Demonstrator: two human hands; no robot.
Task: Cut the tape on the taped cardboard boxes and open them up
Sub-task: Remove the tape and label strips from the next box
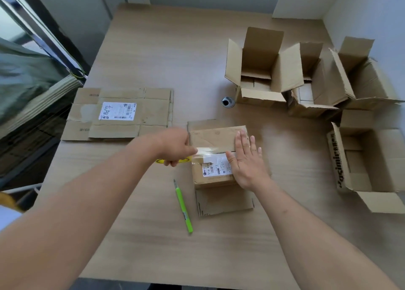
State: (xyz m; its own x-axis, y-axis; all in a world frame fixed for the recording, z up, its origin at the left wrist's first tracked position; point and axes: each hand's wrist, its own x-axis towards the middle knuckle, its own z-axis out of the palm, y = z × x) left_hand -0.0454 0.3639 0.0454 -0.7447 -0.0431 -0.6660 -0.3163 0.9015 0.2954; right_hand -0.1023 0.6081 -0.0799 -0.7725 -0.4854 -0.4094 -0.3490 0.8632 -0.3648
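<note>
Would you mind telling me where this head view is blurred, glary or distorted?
Head view: the left hand is motion-smeared where it pinches the glinting clear tape; the right hand and green knife are sharp; wide-angle bending stretches both forearms; the window at left is soft.

left hand (pixel 175 147): motion-blurred; its fingertips merge with the clear tape strip (pixel 205 152), so the exact grip cannot be told.
yellow item (pixel 173 161): mostly hidden under the left hand; what it is cannot be told.
small box (pixel 217 158): right part covered by the right hand (pixel 246 164).
box label (pixel 215 168): print too small to read beyond "516 K20".
open box with lettering (pixel 368 158): cut off by the right edge.
green fabric (pixel 26 75): blurred, cut off at left.
</note>
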